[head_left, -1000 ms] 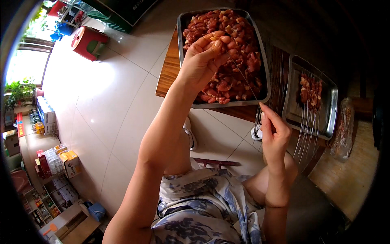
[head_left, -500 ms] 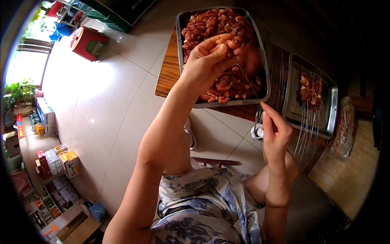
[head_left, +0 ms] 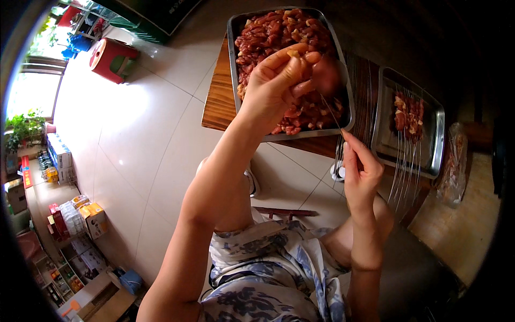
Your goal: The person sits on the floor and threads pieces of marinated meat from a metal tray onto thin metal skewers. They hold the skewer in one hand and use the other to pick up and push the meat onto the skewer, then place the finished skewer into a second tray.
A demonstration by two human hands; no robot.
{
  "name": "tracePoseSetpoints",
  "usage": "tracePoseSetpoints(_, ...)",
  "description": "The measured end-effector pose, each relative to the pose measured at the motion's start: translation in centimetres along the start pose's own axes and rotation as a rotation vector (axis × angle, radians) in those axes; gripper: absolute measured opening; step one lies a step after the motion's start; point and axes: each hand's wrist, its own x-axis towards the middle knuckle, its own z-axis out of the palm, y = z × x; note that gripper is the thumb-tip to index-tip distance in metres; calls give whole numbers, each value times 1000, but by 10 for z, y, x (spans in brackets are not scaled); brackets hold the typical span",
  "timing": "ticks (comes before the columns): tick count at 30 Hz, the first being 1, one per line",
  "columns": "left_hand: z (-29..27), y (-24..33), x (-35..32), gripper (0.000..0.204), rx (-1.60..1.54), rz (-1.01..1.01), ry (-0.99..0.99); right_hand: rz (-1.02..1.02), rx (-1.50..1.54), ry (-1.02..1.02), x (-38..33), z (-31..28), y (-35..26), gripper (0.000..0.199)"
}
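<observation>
I judge the thin, straight, dark metal skewer [head_left: 331, 111] light and stiff, best held by its bare near end, and the glossy red raw meat chunks [head_left: 268, 33] soft and slippery. I see the fingers of the right hand [head_left: 363, 169] pinching that end, those of the left hand [head_left: 276, 80] a pale yellowish morsel [head_left: 293, 53]. The skewer slants over the rectangular metal tray [head_left: 307, 134] on the brown wooden counter [head_left: 214, 104], far end hidden

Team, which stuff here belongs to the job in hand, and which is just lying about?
In the job:
- skewer, in the right hand
- meat piece, in the left hand
- large tray of cut meat
- small tray with loaded skewers

Apparently just lying about:
- red stool
- green plant
- yellow box
</observation>
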Motion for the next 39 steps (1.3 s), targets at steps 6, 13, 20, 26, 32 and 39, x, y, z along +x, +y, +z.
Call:
tracePoseSetpoints(6,-4,0,1,36,9,-7,25,-13,-1,11,0,1,0,19)
tracePoseSetpoints(13,-6,-7,1,32,4,16,64,-30,-30,12,-2,2,0,18)
tracePoseSetpoints(20,-6,-15,2,29,-33,28,57,-2,9,5,-6,6,3,19)
tracePoseSetpoints(26,-3,-15,1,28,-86,-21,-3,61,80,3,-8,6,3,20)
tracePoseSetpoints(32,10,-38,-8,24,-136,-174,23,132,154,-2,-6,4,0,18)
tracePoseSetpoints(39,24,-62,-23,31,241,-257,-195,228,201,65,-1,-5,13,10)
